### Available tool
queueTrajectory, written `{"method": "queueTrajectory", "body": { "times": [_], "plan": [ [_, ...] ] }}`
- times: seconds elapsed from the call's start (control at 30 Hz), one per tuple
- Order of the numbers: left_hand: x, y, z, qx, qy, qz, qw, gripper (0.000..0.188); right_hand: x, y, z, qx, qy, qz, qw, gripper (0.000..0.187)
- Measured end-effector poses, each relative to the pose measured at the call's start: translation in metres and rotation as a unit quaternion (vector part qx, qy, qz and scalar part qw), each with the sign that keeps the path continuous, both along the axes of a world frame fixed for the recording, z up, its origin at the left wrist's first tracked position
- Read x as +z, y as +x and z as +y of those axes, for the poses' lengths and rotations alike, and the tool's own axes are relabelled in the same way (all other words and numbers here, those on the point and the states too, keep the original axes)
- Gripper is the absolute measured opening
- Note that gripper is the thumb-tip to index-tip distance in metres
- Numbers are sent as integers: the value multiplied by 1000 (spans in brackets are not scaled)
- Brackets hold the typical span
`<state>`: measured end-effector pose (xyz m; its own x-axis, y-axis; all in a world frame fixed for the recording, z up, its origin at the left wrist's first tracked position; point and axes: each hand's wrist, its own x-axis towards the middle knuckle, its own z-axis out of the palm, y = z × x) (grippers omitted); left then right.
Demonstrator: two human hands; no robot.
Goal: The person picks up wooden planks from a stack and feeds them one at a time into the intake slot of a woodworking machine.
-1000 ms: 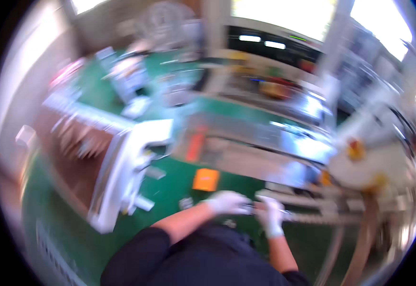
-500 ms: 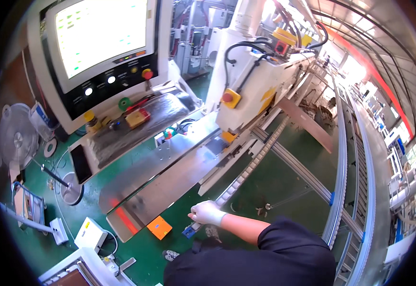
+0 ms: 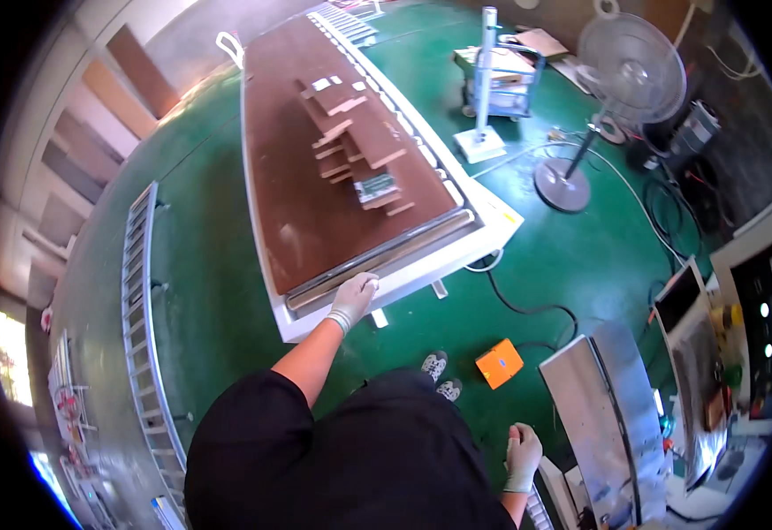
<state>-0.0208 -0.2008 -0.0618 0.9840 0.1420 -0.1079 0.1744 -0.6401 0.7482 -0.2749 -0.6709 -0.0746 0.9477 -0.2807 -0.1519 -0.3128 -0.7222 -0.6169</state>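
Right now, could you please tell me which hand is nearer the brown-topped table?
The left hand: it is at the near end of the brown-topped table, while the right hand is farther off, near the grey metal plate.

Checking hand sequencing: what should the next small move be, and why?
Probably ease the left hand forward over the brown conveyor surface, toward the piled boards. That hand is at the near end of the white conveyor frame, and the boards lie farther up the surface; the right hand is low and off to the right, well away from them.
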Motion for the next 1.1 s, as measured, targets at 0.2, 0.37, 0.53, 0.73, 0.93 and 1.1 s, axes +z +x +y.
{"method": "queueTrajectory", "body": {
  "times": [0.2,0.37,0.53,0.73,0.93,1.1],
  "plan": [
    [-22,-35,103,186,11,-44,982,32,39,113,51,173,149,24,973,21],
    [-49,4,149,362,-344,-60,864,25,12,212,91,114,342,49,931,31],
    [-50,82,189,372,-414,-28,831,30,8,316,166,81,444,94,887,40],
    [-59,174,239,350,-476,-2,807,54,-18,488,245,112,432,25,895,34],
    [-40,254,281,321,-522,26,790,72,26,625,348,137,375,-62,915,31],
    [-20,350,270,249,-552,-19,795,57,8,740,408,264,348,-98,894,43]
  ]
}}
